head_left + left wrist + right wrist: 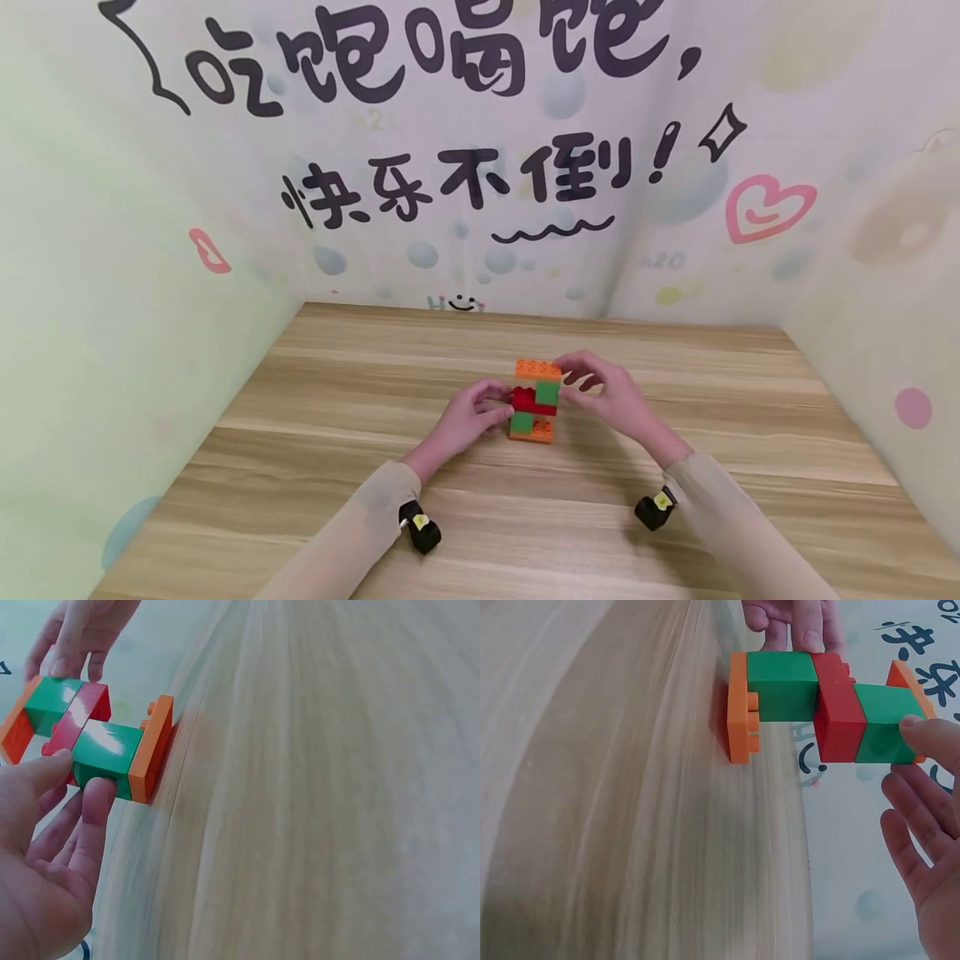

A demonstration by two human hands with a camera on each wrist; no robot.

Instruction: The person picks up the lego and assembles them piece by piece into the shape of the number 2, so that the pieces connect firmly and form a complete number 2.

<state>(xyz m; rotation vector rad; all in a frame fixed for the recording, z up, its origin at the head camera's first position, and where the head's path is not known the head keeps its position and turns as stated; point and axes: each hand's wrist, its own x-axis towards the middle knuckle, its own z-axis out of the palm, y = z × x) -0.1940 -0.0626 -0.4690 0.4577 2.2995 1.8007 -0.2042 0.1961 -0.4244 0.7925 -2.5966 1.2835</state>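
Note:
A stack of toy building bricks stands upright on the table between both hands. From the bottom it has an orange brick (738, 712), a green brick (781, 686), a red brick (536, 409), another green brick (547, 392) and an orange brick (537, 369) on top. The two green bricks sit at opposite ends, leaving gaps. My left hand (468, 417) holds the left side, thumb and fingers at the red and lower green bricks. On the other side, my right hand (611, 396) pinches the upper green brick, its thumb (922, 735) on the face.
The wood-grain table (360, 358) runs back to a printed curtain (450, 267) with dark lettering. Pale side walls (90, 333) enclose it left and right. Each sleeved wrist carries a small black device (422, 529).

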